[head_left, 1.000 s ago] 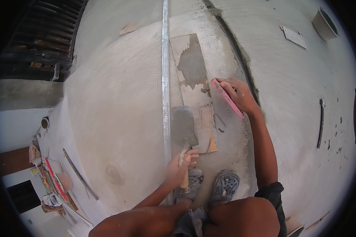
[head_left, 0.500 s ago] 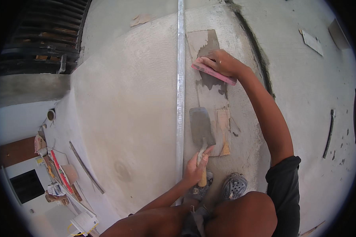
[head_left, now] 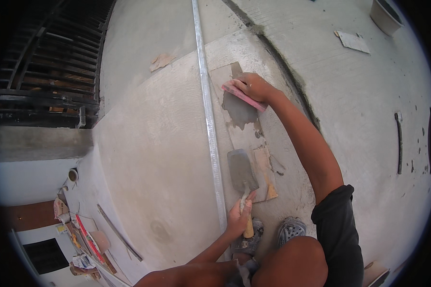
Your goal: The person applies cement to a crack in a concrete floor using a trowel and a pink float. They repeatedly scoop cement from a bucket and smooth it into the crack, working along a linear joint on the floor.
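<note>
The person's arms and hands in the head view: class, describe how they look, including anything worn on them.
The right hand and left hand are bare, with no gloves. A dark, loose sleeve with a bunched edge covers the right upper arm. The left forearm is uncovered; no left sleeve shows.

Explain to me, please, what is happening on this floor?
A person works with both hands. The left grip holds a trowel by its wooden handle, blade pointing away from the person. The right grip holds a pink hand float at the grey mortar patch on a flat board; whether it touches is unclear. A long metal bar lies left of the board.
</note>
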Available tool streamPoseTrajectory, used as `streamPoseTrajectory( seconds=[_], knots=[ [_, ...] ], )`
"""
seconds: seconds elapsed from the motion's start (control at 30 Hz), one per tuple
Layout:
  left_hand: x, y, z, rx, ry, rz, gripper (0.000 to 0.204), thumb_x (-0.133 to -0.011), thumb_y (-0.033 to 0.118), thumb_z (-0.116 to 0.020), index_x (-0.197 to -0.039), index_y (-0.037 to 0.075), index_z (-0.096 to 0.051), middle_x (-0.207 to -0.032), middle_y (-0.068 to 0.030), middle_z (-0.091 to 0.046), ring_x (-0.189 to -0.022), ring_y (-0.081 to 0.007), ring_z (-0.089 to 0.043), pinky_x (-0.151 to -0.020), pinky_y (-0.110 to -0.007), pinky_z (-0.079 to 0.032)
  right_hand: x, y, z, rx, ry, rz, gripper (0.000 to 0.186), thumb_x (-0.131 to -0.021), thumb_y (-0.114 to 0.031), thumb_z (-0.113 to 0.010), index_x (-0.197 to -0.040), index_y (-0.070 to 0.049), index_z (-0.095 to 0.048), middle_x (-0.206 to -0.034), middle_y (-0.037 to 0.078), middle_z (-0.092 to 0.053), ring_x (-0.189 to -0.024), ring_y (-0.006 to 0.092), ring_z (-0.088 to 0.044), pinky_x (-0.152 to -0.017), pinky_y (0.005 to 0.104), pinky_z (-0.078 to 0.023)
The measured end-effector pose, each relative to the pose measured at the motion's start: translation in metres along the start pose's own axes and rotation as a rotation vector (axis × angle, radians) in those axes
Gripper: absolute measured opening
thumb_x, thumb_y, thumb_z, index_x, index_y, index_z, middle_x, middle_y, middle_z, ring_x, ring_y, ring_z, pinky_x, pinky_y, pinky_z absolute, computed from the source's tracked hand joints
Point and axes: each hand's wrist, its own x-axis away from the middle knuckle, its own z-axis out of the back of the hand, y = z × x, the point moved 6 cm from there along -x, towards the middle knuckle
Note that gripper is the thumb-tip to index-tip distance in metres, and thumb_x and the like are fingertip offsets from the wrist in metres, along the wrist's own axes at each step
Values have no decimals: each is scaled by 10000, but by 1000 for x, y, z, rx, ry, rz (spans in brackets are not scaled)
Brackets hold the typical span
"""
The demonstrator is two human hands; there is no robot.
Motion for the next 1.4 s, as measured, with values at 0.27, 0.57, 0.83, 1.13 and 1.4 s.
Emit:
streamPoseTrajectory(
  seconds=[0.27, 0.57, 0.83, 1.13, 1.4],
  knots=[
    [11, 10, 5, 46, 39, -98, 557, -1166, 268, -422, -1565, -111, -338, -1623, -237, -453, -1525, -327, -429, -1272, -445, -325, 135, -2, -40, -363, -257, -241, 419, -1098, -370, -567, -1157, -6, -765, -1012, 140, -753, -873, 235, -710, -828, 378, -563],
    [34, 22, -15, 89, 22, -24, 418, -1155, 308, -457, -1324, -71, -499, -1334, -221, -652, -953, -268, -747, -800, -357, -644, 294, 38, -37, -1155, 331, -595, 400, -1110, -390, -577, -1176, -37, -755, -961, -5, -733, -893, 109, -663, -792, 280, -549],
    [40, 45, -16, 7, -49, 185, 374, -1155, 365, -456, -1035, 22, -543, -907, -78, -624, -551, -124, -570, -510, -298, -516, 275, -62, -2, -406, 647, -92, 384, -1043, -228, -681, -1328, 28, -717, -1044, 130, -724, -838, 181, -642, -730, 328, -522],
    [55, 92, -3, -132, -209, 323, 367, -1154, 370, -420, -980, 59, -507, -770, -16, -519, -550, -108, -518, -524, -302, -469, 296, -115, -33, 33, 525, 351, 520, -858, -164, -824, -1331, 18, -713, -970, 141, -646, -801, 266, -641, -699, 378, -569],
    [68, 85, 5, -1, -224, 356, 384, -1153, 395, -422, -968, 69, -505, -766, -11, -522, -533, -105, -508, -503, -284, -453, 391, -93, -41, 169, 325, 176, 523, -888, -232, -816, -1330, 29, -714, -969, 162, -647, -778, 266, -643, -672, 357, -558]
  ],
)
